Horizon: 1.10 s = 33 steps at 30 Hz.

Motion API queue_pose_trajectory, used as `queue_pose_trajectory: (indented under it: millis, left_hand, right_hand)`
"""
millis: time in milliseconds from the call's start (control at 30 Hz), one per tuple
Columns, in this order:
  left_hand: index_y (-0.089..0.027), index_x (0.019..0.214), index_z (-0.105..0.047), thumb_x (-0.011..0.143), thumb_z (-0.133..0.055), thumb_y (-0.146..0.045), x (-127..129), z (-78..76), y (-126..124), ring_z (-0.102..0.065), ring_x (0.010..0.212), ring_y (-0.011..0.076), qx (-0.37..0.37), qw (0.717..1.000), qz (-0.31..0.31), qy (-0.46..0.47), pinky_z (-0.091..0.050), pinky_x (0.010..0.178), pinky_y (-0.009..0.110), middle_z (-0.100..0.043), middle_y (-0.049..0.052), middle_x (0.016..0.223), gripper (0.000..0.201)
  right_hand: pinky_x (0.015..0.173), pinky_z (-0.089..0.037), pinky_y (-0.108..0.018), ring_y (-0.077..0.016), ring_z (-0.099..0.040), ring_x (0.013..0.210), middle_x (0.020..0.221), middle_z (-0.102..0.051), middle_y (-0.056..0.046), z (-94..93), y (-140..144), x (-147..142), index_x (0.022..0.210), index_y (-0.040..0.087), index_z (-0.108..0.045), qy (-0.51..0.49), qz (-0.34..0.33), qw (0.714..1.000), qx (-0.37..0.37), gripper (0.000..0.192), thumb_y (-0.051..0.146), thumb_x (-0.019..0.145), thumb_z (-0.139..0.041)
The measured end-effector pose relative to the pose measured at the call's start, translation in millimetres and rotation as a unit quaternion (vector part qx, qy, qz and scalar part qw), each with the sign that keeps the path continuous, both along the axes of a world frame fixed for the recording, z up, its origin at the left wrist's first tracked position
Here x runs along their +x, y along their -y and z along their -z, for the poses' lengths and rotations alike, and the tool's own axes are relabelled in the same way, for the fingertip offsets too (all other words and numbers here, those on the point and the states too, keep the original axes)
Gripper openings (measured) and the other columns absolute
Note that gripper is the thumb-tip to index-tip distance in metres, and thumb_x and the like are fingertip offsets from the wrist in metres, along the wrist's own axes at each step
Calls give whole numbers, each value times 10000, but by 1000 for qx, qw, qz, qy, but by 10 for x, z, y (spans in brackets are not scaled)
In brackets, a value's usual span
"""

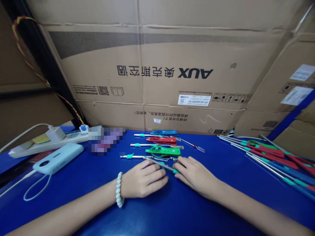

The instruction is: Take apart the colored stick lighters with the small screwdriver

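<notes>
A thin metal rod [162, 165] with green tape on its right end slants between my two hands. My right hand [195, 173] pinches it near the tape, fingers bent. My left hand [144, 180], wearing a pale bead bracelet [119, 189], has its fingers curled against the rod's other part; the thumb side is partly hidden. Just beyond lie rods with teal tape, each beside a flat plastic piece: a green one [163, 151], a red one [161, 140] and a blue one [164, 133]. A screwdriver [197, 147] with a clear handle rests to their right.
At right lies a pile of metal rods [264, 165] with red handles [265, 150], plus blue and green parts. On the left are a light-blue power bank [59, 158] and a white power strip [27, 149] with cords. A large cardboard panel [157, 49] stands behind the blue table [152, 213].
</notes>
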State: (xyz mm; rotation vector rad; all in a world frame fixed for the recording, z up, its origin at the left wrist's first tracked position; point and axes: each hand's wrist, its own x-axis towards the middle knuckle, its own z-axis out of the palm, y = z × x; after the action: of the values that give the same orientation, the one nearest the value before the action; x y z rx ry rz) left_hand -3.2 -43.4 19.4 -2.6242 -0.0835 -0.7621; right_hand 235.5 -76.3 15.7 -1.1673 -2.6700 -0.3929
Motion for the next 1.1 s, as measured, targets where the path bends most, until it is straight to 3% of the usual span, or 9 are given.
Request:
queue_pose_trajectory:
  millis: [133, 267, 433, 600, 667, 733, 800, 1100]
  left_hand:
    - [-98, 1094, -568, 975, -384, -143, 70, 35, 79, -544, 882, 210, -7, 995, -96, 7, -386, 792, 353, -635, 85, 960, 224]
    - [-110, 934, -574, 989, -350, -138, 60, 39, 19, -509, 726, 177, -33, 993, -111, -11, -382, 707, 327, -593, 51, 797, 232]
    - [-119, 953, -550, 1003, -295, -152, -74, -35, -122, -492, 742, 177, -76, 987, -142, 15, -375, 692, 313, -576, 62, 826, 262]
    - [-93, 1121, -513, 996, -332, -334, 9, -1, -21, -506, 838, 238, -67, 983, -171, -15, -372, 762, 378, -586, 102, 938, 326]
    - [-106, 1058, -537, 989, -356, -333, 88, 53, 75, -509, 805, 237, -61, 978, -194, -41, -359, 772, 385, -590, 80, 891, 298]
    - [-126, 872, -546, 984, -369, -261, 144, 97, 147, -499, 724, 217, -58, 976, -201, -57, -349, 756, 375, -575, 56, 792, 249]
    - [-135, 817, -523, 978, -376, -234, 160, 107, 172, -492, 699, 215, -52, 975, -207, -61, -339, 745, 372, -562, 48, 760, 239]
    - [-151, 862, -498, 995, -295, -187, 96, -19, 77, -496, 718, 203, -23, 978, -198, -59, -319, 808, 389, -552, 25, 783, 245]
  right_hand:
    - [776, -490, -388, -233, -611, 854, 933, -604, -88, 80, 58, -91, 937, 164, -559, -9, -33, 999, 10, 138, 292, 916, -513]
    - [779, -497, -386, -240, -609, 876, 947, -606, -88, 6, 72, -81, 1021, 165, -549, -44, -36, 998, -28, 205, 330, 900, -539]
    - [793, -508, -374, -246, -618, 945, 1091, -601, -113, -61, 55, -26, 1172, 175, -463, -108, 7, 990, -86, 321, 296, 886, -545]
    - [654, -512, -331, -211, -641, 760, 1038, -587, -86, -14, 108, -82, 1075, 199, -520, -37, 46, 995, -82, 195, 294, 904, -528]
    - [642, -499, -315, -206, -633, 750, 1009, -579, -80, -16, 142, -109, 1021, 196, -539, -16, 35, 995, -88, 173, 321, 902, -534]
    - [628, -480, -295, -197, -624, 743, 980, -574, -62, -44, 164, -120, 986, 201, -546, -22, 24, 993, -117, 174, 345, 888, -556]
    - [604, -455, -275, -185, -616, 723, 963, -578, -41, -89, 170, -112, 979, 214, -544, -47, 28, 985, -161, 182, 360, 875, -574]
    - [658, -378, -272, -195, -556, 780, 831, -596, 2, -286, 181, -39, 1053, 264, -534, -138, 78, 929, -334, 202, 390, 896, -513]
